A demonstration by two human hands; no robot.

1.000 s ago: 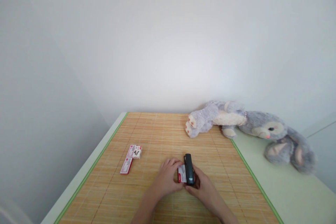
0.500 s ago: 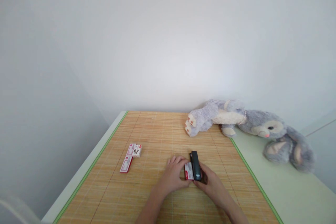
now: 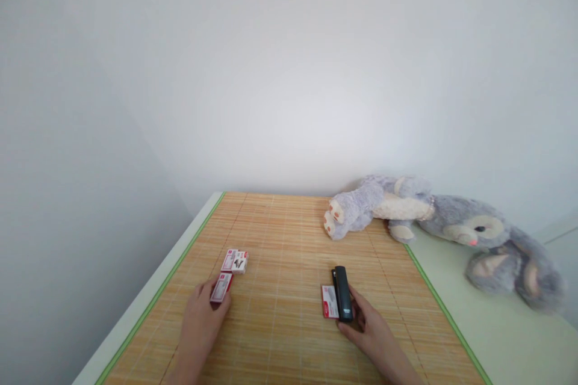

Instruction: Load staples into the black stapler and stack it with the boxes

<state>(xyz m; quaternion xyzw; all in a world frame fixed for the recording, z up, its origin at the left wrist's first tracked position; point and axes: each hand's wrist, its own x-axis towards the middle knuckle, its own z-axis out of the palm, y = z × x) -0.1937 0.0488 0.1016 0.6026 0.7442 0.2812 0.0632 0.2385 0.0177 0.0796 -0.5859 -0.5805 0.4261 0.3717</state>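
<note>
On the left side of the mat, my left hand (image 3: pixel 198 322) has its thumb and fingers round the sides of a small red-and-white box (image 3: pixel 221 287). Just beyond it are two more little boxes, a white one with a pink label (image 3: pixel 229 260) and one with a dark picture on top (image 3: pixel 241 262). My right hand (image 3: pixel 372 331) grips the right side and near end of a black stapler (image 3: pixel 344 295), which rests on the mat. Another flat red-and-white box (image 3: pixel 330 302) lies close along the stapler's left side.
A bamboo mat (image 3: pixel 280 337) with green edging covers much of the pale table (image 3: pixel 501 325). A grey plush rabbit (image 3: pixel 406 207) lies across the back right, its ears over the table. Behind stands a white wall (image 3: pixel 289 72).
My left hand has left the box beside the stapler and moved left to the nearest of the left-hand boxes. My right hand stays at the stapler. The view has shifted slightly.
</note>
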